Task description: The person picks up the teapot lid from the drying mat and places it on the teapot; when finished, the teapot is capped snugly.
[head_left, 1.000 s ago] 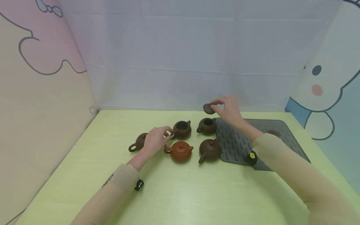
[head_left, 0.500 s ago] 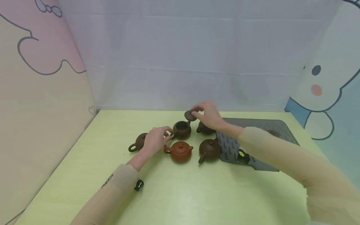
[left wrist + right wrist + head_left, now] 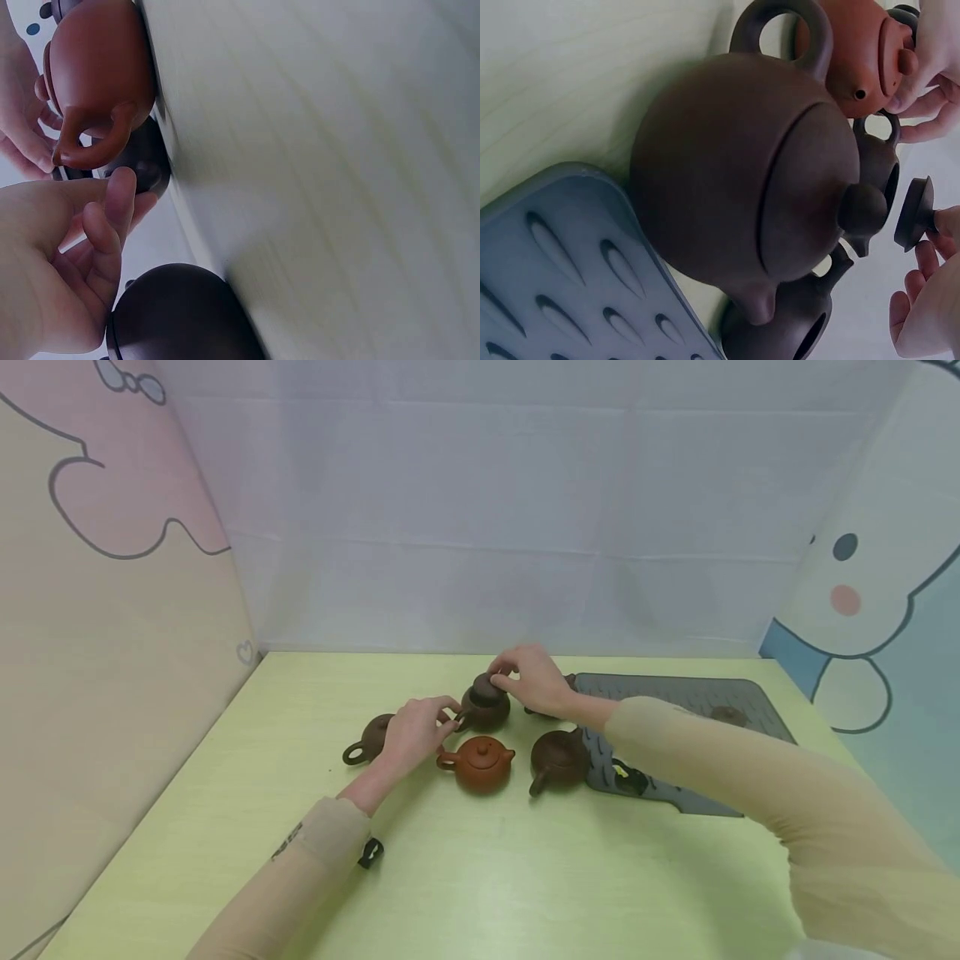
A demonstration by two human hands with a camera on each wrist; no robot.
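A dark lid (image 3: pixel 485 685) (image 3: pixel 915 214) is pinched by its knob in my right hand (image 3: pixel 536 681) (image 3: pixel 935 281). It hangs tilted just above the open mouth of the back dark teapot (image 3: pixel 484 713) (image 3: pixel 879 174). My left hand (image 3: pixel 410 734) (image 3: pixel 60 262) grips that teapot's handle between thumb and fingers. Directly in front stands a reddish-brown teapot (image 3: pixel 482 766) (image 3: pixel 103 64) with its lid on. Partly behind my left hand is another dark teapot (image 3: pixel 372 741) (image 3: pixel 184 315).
A lidded dark teapot (image 3: pixel 559 760) (image 3: pixel 735 172) stands right of the reddish one. Behind it, my right forearm partly covers a lidless dark teapot (image 3: pixel 551 707) (image 3: pixel 780 319). A grey ridged mat (image 3: pixel 675 691) (image 3: pixel 592 240) lies at the right, with a dark round lid (image 3: pixel 728 716) on it.
My right hand has carried the lid left and down, from above the back right teapot to the mouth of the one my left hand holds. The left hand has stayed in place.
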